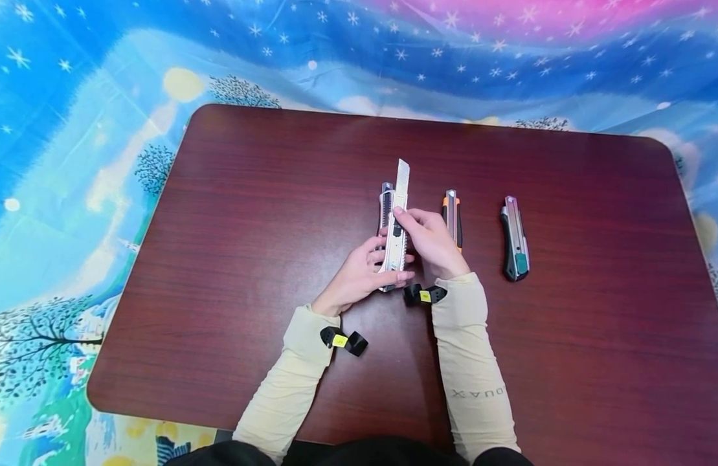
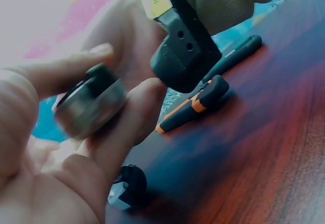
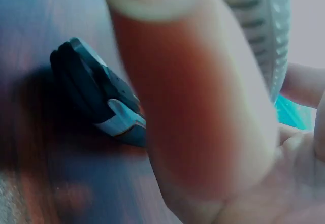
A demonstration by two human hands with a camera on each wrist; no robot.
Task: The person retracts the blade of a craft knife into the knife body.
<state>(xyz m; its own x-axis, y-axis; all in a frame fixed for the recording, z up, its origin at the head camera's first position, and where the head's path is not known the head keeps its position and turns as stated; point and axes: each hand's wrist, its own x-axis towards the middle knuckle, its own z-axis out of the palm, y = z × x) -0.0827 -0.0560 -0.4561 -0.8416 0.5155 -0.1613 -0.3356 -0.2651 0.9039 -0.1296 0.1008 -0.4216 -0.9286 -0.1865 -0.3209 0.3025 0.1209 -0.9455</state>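
Note:
A silver utility knife (image 1: 395,249) is held upright in the head view, its long blade (image 1: 402,176) extended toward the far side. My left hand (image 1: 349,277) grips the lower end, thumb across the front and fingers behind. From the right, my right hand (image 1: 433,241) pinches the knife higher up, thumb on its face just above the black slider. In the left wrist view the butt end of the held knife (image 2: 90,108) sits between thumb and fingers. A dark grey utility knife (image 1: 385,204) lies behind it on the table, partly hidden by the held one and the left hand.
An orange and black utility knife (image 1: 451,207) lies right of the hands, partly covered by the right hand. Farther right is a black and silver utility knife (image 1: 515,239) with a green slider. All rest on a dark red-brown table (image 1: 248,226) before a patterned cloth (image 1: 335,39).

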